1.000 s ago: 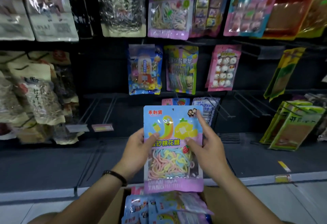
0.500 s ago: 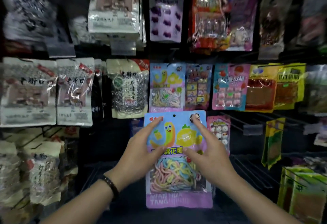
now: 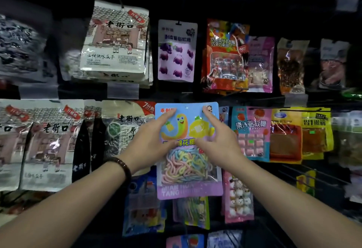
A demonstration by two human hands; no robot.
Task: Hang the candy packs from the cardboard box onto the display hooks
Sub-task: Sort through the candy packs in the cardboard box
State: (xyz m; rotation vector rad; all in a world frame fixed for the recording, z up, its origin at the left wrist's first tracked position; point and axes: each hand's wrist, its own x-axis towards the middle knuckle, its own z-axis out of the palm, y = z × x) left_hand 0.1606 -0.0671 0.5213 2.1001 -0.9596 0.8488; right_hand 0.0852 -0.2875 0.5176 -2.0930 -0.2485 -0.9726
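Observation:
A blue and purple candy pack (image 3: 189, 169) with pastel rope candy behind a clear window is held upright against the middle row of the display. My left hand (image 3: 154, 140) grips its left edge, index finger reaching to the top left corner. My right hand (image 3: 217, 140) grips the right edge, index finger pointing at the top right corner. The hang hole sits at the pack's top centre, level with that row's hooks. The hook behind it is hidden. The cardboard box is out of view.
Hanging packs fill the wall: white seed bags (image 3: 115, 42) upper left, a purple grape candy pack (image 3: 177, 50) above, a red and orange pack (image 3: 225, 55), a pink and blue pack (image 3: 251, 132) to the right, yellow packs (image 3: 313, 130) further right.
Both hands have lifted the pack from low above the box up to the middle display row. The view has tilted upward, and the box has dropped out of sight.

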